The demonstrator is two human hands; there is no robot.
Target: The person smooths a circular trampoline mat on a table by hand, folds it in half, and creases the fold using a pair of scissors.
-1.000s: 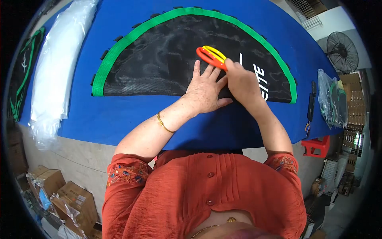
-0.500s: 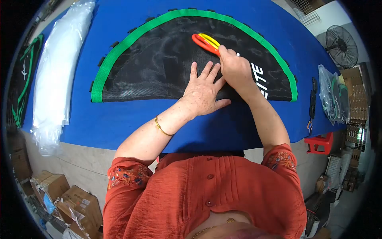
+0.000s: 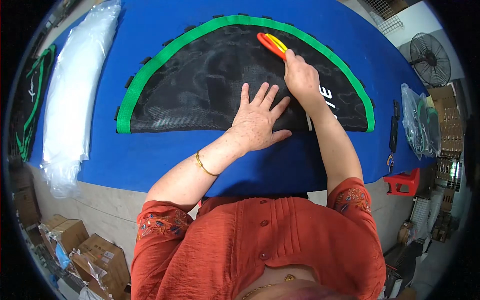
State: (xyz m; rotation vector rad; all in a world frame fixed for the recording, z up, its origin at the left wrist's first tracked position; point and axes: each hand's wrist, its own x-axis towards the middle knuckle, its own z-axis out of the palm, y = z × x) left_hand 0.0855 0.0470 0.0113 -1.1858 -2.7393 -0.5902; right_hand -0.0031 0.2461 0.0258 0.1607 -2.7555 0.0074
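A black mesh sheet [image 3: 185,85], folded into a half circle with a green edge band and small black tabs, lies on the blue-covered table [image 3: 145,160]. My left hand [image 3: 257,120] rests flat on the mesh near its straight fold, fingers spread. My right hand [image 3: 302,80] is closed around what look like scissors; their red and yellow handle loops [image 3: 272,46] stick out toward the far edge. The part inside the fist is hidden. White lettering [image 3: 326,94] on the mesh is partly covered by my right hand and forearm.
Clear plastic sheeting [image 3: 75,100] lies along the left, beside another green-edged black piece [image 3: 34,100]. On the right are a bagged green-edged item [image 3: 419,120] and a black strap-like item [image 3: 393,130]. A fan [image 3: 430,57] and a red stool [image 3: 404,182] stand beyond the table.
My right hand has moved to the right and slightly away from me with the scissors. The mesh has shifted slightly toward me. My left hand stays flat, moved a little nearer.
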